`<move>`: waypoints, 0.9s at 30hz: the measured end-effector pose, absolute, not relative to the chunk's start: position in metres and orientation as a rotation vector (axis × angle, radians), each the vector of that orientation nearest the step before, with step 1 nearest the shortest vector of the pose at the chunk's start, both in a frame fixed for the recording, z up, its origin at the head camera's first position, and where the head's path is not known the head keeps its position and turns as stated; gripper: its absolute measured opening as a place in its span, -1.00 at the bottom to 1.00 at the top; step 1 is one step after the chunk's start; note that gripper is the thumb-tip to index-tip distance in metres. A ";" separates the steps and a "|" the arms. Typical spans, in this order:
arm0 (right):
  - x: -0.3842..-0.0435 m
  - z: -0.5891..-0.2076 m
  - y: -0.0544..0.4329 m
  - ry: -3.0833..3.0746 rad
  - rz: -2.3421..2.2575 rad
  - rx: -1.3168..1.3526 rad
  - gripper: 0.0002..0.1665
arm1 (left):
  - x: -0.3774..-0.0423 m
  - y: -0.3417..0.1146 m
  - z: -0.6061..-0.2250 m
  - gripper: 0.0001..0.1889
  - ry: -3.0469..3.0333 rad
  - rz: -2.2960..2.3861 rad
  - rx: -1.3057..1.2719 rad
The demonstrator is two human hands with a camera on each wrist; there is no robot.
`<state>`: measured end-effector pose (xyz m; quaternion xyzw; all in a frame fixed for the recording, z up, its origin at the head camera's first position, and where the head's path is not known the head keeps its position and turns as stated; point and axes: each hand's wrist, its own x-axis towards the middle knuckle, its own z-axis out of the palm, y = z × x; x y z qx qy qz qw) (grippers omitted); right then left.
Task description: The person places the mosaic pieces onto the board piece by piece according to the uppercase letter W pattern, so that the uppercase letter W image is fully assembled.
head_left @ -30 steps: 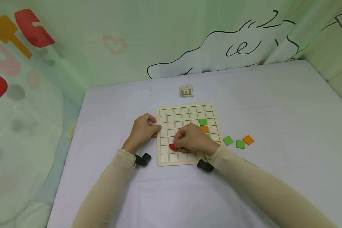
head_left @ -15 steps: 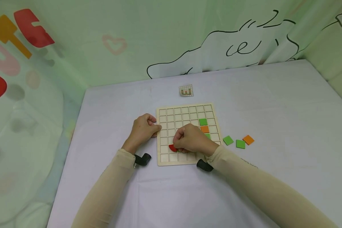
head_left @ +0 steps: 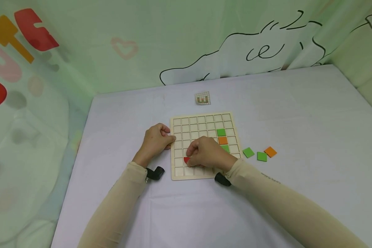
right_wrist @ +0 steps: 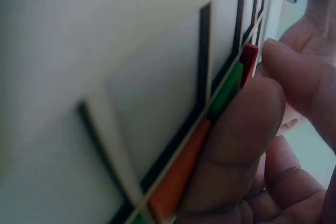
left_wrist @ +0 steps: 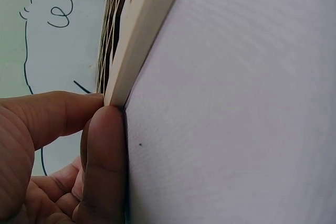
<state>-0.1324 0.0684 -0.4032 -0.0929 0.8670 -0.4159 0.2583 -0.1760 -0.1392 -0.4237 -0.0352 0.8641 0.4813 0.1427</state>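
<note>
A pale wooden grid board (head_left: 178,174) lies on the white table. My left hand (head_left: 156,140) holds its left edge, thumb on the top face and another finger against the side in the left wrist view. Over the lower middle of the board is my right hand (head_left: 206,151), its fingertips apart and touching a red tile (head_left: 186,159) in a cell. The right wrist view shows the red tile in line with a green tile (right_wrist: 226,92) and an orange tile (right_wrist: 181,174), partly hidden by a finger. A column with a green tile (head_left: 221,132) and an orange tile (head_left: 223,140) stands behind my hand.
Right of the board lie two loose green tiles (head_left: 248,152) and one orange tile (head_left: 270,151). A small printed pattern card (head_left: 203,98) lies behind the board. Printed curtains (head_left: 142,44) hang around the table (head_left: 297,113).
My right hand has shifted slightly left and toward me, its thumb now covering part of the red tile. The lower green tile of the column shows more. My left hand has stayed still.
</note>
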 end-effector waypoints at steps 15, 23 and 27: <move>-0.132 -0.403 0.069 2.358 -1.129 -0.289 -0.90 | -0.176 -0.141 -0.423 -0.71 2.495 1.381 -0.102; -0.129 -0.398 0.082 2.255 -1.250 -0.328 -0.91 | -0.175 -0.141 -0.423 -0.71 2.496 1.381 -0.119; -0.124 -0.391 0.107 2.260 -1.317 -0.321 -0.89 | -0.176 -0.141 -0.423 -0.71 2.493 1.383 -0.105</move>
